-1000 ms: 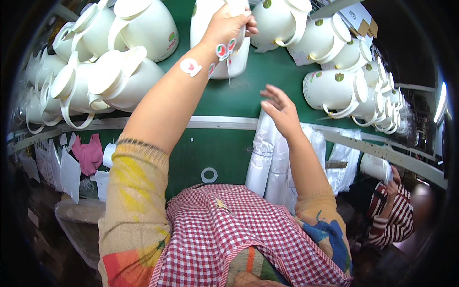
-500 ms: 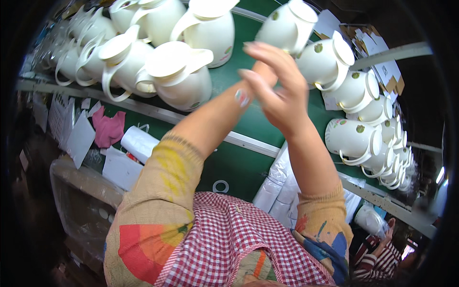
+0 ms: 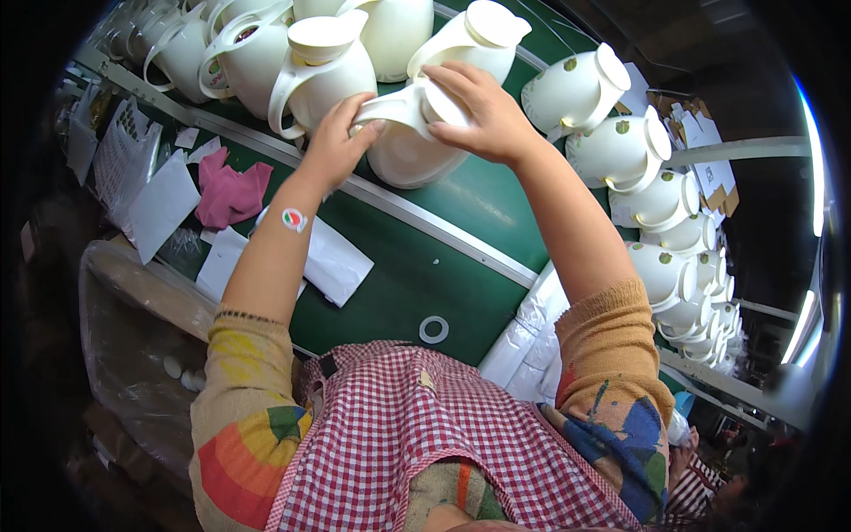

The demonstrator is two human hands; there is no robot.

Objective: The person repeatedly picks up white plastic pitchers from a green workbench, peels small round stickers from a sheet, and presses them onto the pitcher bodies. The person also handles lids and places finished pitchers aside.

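Observation:
A white jug [image 3: 412, 160] stands on the green table in front of me, at the near side of a crowd of similar jugs. My left hand [image 3: 339, 142] is closed round the outer end of its handle, with the thumb on the near side. My right hand [image 3: 483, 115] grips the round top of the same jug from the right, fingers on the far edge and thumb on the near edge. Just behind it are a lidded white jug [image 3: 474, 44] and, to the left, another jug with a flat lid [image 3: 328, 75].
More jugs with leaf prints [image 3: 616, 146] line the right side. A metal rail [image 3: 425, 222] crosses the green surface. Nearer me are a pink cloth [image 3: 229, 188], white plastic bags [image 3: 337, 262], plastic-wrapped rolls [image 3: 527, 332] and a grey ring [image 3: 433, 330]. A striped-sleeved person [image 3: 696, 488] is at lower right.
My left hand has drawn back from its crossed reach to the far right and now holds the jug's handle. My right hand has come down onto that jug's top. The view has shifted.

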